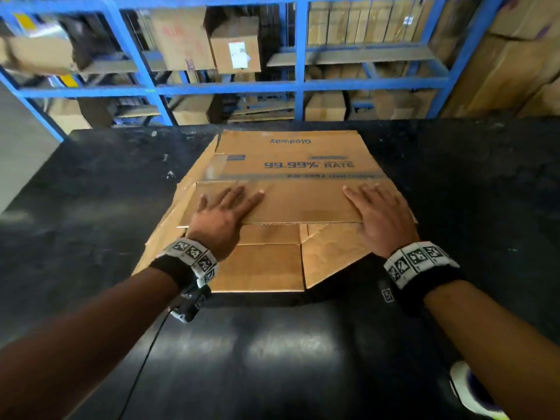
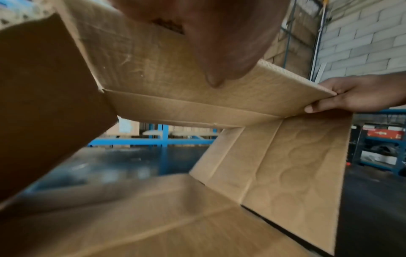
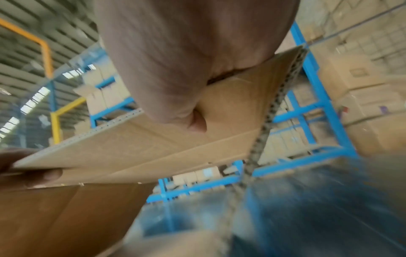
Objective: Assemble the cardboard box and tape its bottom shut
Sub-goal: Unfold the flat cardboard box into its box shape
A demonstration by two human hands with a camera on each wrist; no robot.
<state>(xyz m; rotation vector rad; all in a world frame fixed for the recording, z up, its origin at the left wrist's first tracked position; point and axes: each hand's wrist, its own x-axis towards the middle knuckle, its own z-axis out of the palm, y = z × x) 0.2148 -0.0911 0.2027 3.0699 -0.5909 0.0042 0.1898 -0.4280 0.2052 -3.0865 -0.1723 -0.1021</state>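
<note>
Dim, glare-streaked — wrist views blurred

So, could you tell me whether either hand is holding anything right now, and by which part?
Both hold the cardboard box by one long flap: the left hand near its left end, the right hand at its right end.

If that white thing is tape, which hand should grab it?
Right. The white object lies at the table's near right, behind the right hand; the left hand is across the box. Both hands hold its flap. I cannot tell if it is tape.
</note>
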